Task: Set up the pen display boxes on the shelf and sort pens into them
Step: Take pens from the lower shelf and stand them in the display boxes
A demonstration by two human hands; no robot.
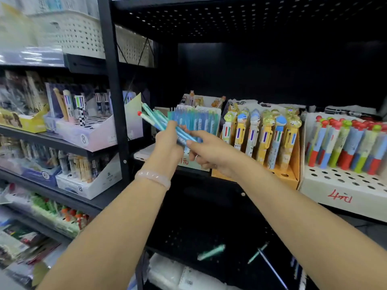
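Observation:
My left hand (167, 141) grips a bundle of light-blue pens (155, 118) that point up and to the left; one has a red tip. My right hand (206, 149) pinches the lower end of one of these pens, just in front of a white display box (186, 162) filled with upright blue pens (194, 120). To its right stands an orange box (290, 176) of cartoon-headed pens (266, 135). Further right is a white box (343, 189) with red-, blue- and green-bottomed pens (351, 149) and several open holes.
A black upright post (116, 91) splits the shelving. Left shelves hold more pen boxes (83, 132). Two loose green pens (211, 252) lie on the black perforated shelf below (188, 233). White perforated baskets (81, 34) sit up high.

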